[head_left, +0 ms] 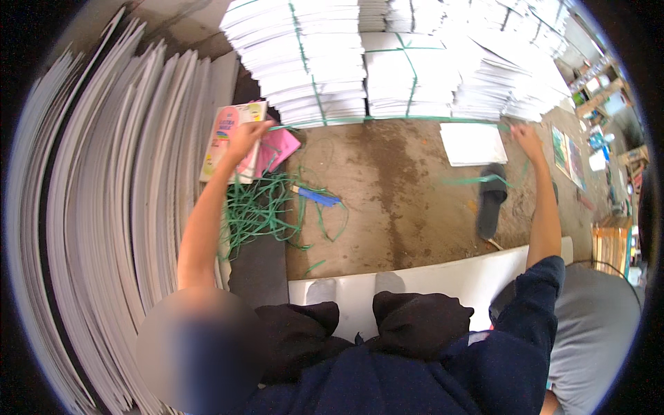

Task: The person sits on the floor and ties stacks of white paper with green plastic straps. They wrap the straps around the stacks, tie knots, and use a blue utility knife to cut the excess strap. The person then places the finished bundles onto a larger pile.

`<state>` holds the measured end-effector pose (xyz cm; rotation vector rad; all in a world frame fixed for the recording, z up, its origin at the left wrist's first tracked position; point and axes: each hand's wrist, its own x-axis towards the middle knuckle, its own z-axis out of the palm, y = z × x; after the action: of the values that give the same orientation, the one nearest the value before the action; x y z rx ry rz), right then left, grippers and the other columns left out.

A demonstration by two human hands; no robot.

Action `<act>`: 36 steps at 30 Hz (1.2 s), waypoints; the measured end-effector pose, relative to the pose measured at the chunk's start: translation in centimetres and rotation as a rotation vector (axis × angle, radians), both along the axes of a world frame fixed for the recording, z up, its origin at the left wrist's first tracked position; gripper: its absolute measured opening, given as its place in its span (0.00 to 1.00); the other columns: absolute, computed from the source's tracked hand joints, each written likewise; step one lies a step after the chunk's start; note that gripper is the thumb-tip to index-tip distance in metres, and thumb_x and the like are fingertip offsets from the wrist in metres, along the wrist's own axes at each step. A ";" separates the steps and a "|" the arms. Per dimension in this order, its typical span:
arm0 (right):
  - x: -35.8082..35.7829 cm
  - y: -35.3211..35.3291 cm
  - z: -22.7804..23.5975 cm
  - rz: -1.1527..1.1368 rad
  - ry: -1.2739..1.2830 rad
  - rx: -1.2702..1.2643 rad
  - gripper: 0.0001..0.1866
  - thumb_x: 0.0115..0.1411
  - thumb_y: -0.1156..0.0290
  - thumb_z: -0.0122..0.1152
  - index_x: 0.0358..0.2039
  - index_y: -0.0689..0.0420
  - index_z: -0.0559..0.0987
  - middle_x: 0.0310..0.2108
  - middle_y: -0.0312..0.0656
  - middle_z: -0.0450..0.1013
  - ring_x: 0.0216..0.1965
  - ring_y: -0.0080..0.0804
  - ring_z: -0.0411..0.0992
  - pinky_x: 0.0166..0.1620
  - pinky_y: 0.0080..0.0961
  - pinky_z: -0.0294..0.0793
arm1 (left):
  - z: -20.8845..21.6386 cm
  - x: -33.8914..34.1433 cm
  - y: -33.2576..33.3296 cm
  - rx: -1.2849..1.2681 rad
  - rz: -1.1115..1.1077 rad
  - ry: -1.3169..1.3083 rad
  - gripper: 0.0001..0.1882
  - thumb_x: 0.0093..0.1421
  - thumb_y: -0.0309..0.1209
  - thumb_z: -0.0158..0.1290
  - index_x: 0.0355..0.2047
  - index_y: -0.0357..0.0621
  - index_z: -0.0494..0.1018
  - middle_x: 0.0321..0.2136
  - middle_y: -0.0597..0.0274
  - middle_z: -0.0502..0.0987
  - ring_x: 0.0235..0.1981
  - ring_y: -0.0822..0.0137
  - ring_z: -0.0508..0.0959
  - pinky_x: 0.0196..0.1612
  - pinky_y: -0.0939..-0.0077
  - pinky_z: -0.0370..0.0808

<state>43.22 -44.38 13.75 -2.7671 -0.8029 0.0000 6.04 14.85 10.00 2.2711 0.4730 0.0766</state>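
A green plastic strap (pixel 422 119) stretches between my hands along the foot of the white paper stacks (pixel 408 76). My left hand (pixel 249 140) is closed on its left end, over a pale printed packet (pixel 214 149) and a pink one (pixel 285 146). At the other end, my right hand (pixel 529 142) is closed on the strap, with a blurred loose tail hanging below it. A white sheet pile (pixel 474 145) lies on the floor just left of that hand. Tangled green strapping (pixel 259 211) lies below my left hand, beside a blue-handled tool (pixel 318 197).
Tall upright sheets (pixel 104 207) line the left side. A black slipper (pixel 492 200) lies on the floor (pixel 373 180) near my right forearm. My feet rest on a white board (pixel 443 277). Beside my right elbow is a grey-trousered leg (pixel 595 318). Clutter stands far right.
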 end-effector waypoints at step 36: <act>0.0 -1.7 16.9 -0.253 0.383 0.655 0.12 0.57 0.61 0.49 0.25 0.56 0.70 0.10 0.24 0.48 0.10 0.13 0.46 0.13 0.14 0.47 | 16.8 -2.7 3.3 -0.077 0.064 -0.435 0.18 0.55 0.43 0.50 0.15 0.46 0.64 0.14 0.77 0.58 0.16 0.83 0.55 0.18 0.82 0.50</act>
<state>43.23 -46.11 30.69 -2.1272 -0.2765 0.1796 3.37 18.13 26.80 2.0833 0.3091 0.5617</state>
